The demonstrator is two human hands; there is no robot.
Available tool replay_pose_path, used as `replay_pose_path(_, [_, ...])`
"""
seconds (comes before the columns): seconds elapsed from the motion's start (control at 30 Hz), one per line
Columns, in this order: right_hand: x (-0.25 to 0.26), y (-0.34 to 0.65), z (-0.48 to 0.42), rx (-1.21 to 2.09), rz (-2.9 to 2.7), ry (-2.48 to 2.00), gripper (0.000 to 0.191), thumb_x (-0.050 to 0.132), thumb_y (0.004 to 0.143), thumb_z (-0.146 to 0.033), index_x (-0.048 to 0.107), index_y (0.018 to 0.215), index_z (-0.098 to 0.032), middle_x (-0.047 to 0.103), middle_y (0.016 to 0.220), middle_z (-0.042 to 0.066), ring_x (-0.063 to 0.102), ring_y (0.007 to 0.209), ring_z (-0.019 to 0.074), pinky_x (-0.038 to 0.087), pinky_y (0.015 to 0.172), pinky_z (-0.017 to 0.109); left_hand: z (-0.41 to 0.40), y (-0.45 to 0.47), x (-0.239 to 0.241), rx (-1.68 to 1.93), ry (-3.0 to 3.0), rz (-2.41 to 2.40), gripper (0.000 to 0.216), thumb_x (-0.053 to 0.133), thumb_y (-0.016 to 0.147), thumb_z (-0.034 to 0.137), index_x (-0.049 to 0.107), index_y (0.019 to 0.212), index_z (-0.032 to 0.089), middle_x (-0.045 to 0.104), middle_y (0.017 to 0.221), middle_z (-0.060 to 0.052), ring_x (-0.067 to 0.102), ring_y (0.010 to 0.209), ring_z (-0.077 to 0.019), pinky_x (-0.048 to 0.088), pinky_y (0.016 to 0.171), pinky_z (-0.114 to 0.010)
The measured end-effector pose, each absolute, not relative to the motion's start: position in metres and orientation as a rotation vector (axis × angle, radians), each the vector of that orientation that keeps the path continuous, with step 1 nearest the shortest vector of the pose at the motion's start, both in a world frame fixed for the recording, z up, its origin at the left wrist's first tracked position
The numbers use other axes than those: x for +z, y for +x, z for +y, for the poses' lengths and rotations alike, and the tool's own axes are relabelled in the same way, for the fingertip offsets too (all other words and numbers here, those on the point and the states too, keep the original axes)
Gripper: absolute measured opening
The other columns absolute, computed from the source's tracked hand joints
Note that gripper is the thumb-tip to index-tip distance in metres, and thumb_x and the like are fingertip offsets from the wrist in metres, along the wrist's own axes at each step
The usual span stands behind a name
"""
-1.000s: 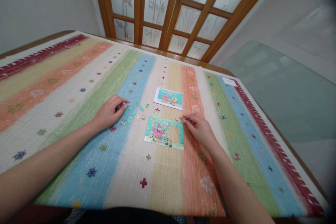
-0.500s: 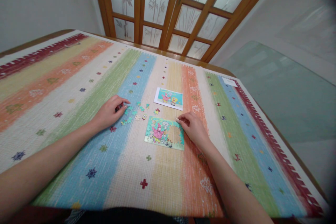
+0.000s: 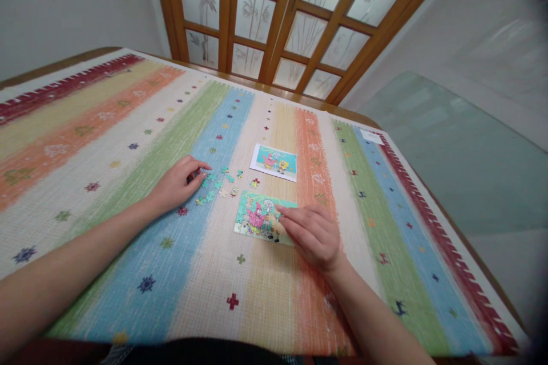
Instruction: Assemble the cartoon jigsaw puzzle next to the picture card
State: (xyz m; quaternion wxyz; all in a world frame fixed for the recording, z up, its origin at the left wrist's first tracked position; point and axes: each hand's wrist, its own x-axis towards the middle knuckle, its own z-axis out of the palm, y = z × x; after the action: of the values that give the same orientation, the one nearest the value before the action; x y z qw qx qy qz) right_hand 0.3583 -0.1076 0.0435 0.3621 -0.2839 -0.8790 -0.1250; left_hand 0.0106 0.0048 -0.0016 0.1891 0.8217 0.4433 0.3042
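A partly filled cartoon jigsaw puzzle lies flat on the striped tablecloth, a pink starfish figure at its left and a gap in its right half. Over that right half is my right hand, its thumb and fingers pinched on what looks like a small puzzle piece, mostly hidden. My left hand rests by the loose puzzle pieces, fingers curled and thumb close to the index finger. Whatever may be in them is too small to make out. Just beyond the puzzle lies a printed reference picture of the same scene.
The striped tablecloth covers a wooden-edged table. A white paper slip lies near the far right corner. Behind the table stand wooden doors with frosted panes; a pale green glass panel is at the right.
My right hand has moved left and nearer to me, from the puzzle's upper right corner to over its right half. My left hand has stayed beside the loose pieces.
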Motion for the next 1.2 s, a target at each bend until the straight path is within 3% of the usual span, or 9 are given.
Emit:
replay_pose_path(0.2, [0.056,0.345,-0.127,-0.686,-2.146,-0.669,0.022,0.076,0.078,-0.003,0.075,0.087,-0.023,0.064,0.07,-0.003,0.051,0.07,0.0129,0.043,0.069,0.03,0.003,0.012,0.002,0.843,2.3,1.263,0.03,0.047,0.098,0.038,0.066,0.112,0.018,0.054,0.09,-0.004,0.055,0.081,-0.0188,0.046,0.075,-0.033])
replay_pose_path(0.47, [0.057,0.345,-0.129,-0.732,-2.171,-0.675,0.024,0.072,0.084,-0.009,0.073,0.087,-0.033,0.07,0.078,-0.008,0.059,0.075,0.0121,0.042,0.071,0.03,0.003,0.012,0.002,0.83,2.301,1.272,0.03,0.048,0.098,0.038,0.066,0.112,0.017,0.054,0.092,-0.005,0.055,0.083,-0.0187,0.047,0.077,-0.033])
replay_pose_path(0.7, [0.042,0.364,-0.135,-0.29,-2.349,-0.911,0.047,0.063,0.092,-0.014,0.062,0.119,-0.053,0.074,0.089,-0.012,0.065,0.077,0.0131,0.042,0.072,0.034,0.003,0.012,0.002,0.835,2.29,1.267,0.031,0.047,0.098,0.038,0.066,0.113,0.019,0.054,0.091,-0.005,0.055,0.083,-0.0189,0.047,0.077,-0.033])
replay_pose_path(0.9, [0.036,0.36,-0.125,-0.345,-2.262,-0.957,0.03,0.057,0.096,-0.02,0.066,0.112,-0.043,0.076,0.097,-0.009,0.068,0.084,0.0167,0.041,0.079,0.038,0.002,0.012,0.005,0.834,2.28,1.282,0.029,0.047,0.098,0.037,0.065,0.113,0.019,0.054,0.092,-0.005,0.055,0.084,-0.019,0.047,0.077,-0.033])
replay_pose_path(1.2, [0.019,0.382,-0.076,-0.363,-2.119,-1.266,0.008,0.065,0.093,-0.022,0.068,0.088,-0.026,0.076,0.082,-0.001,0.066,0.081,0.02,0.039,0.083,0.039,0.007,-0.012,0.011,0.75,2.337,1.177,0.026,0.048,0.1,0.037,0.065,0.112,0.021,0.056,0.097,-0.005,0.056,0.085,-0.0176,0.047,0.078,-0.032])
